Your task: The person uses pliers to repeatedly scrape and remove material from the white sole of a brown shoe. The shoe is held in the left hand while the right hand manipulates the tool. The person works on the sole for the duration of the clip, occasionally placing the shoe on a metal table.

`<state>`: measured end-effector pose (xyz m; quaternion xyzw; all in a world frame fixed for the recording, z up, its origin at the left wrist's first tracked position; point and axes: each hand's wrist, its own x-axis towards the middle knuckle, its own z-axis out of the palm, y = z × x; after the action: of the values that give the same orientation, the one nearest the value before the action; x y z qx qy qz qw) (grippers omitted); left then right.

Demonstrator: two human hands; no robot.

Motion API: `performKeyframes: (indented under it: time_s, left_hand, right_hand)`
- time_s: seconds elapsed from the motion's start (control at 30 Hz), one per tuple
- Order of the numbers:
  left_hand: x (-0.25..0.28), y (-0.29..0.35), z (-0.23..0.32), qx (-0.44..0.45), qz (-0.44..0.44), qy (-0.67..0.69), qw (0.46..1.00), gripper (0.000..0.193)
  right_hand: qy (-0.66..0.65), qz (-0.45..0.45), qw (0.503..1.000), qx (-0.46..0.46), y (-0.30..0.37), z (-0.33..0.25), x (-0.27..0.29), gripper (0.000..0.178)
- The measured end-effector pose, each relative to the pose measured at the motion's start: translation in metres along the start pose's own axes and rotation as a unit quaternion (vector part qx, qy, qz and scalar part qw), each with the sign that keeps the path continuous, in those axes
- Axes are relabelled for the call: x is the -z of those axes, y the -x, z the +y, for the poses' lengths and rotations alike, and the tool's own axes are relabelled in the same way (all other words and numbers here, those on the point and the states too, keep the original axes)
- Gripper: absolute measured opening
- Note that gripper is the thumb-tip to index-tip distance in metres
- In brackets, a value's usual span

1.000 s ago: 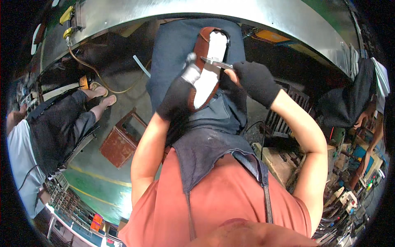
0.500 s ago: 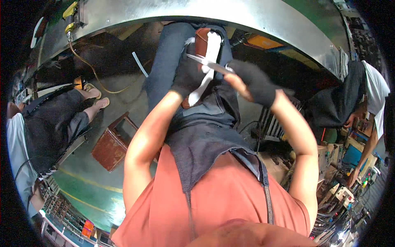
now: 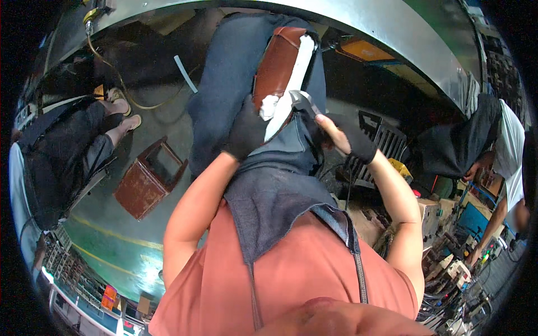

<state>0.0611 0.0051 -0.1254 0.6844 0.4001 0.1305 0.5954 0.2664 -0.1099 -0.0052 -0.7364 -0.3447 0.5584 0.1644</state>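
A brown leather shoe lies lengthwise on my lap, with a white strip running along its right side. My left hand, in a black glove, grips the shoe's near left part; its fingers are partly hidden. Beside those fingers a crumpled white patch shows on the leather. My right hand, gloved in black with the thumb bare, is closed around a hammer-like metal tool. Its curved grey head is at the right edge of the white strip; I cannot tell whether they touch.
A metal bench edge curves across beyond my knees. On the floor to the left stands a worn brown stool, and a dark slatted chair is at the right. Co-workers sit at far left and far right, beside machinery.
The tool, blurred across the shoe near my left hand before, now has its head at the strip's right edge. My left hand shows nearer my body, and more brown leather is visible.
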Motion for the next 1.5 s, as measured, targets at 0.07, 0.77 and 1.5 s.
performKeyframes:
  time_s: [0.07,0.77,1.5]
  left_hand:
    - [-0.005,-0.009,0.008,-0.016,0.065,-0.030,0.997,0.055]
    - [0.014,-0.003,0.040,-0.042,0.051,-0.116,0.991,0.086]
    - [0.038,-0.008,0.047,-0.079,-0.080,0.047,0.993,0.051]
  right_hand:
    - [0.082,-0.034,0.996,-0.022,0.004,-0.016,0.018,0.047]
    - [0.023,0.175,0.963,0.203,0.012,-0.037,-0.037,0.031]
    - [-0.087,0.130,0.986,0.056,-0.018,-0.004,-0.049,0.040]
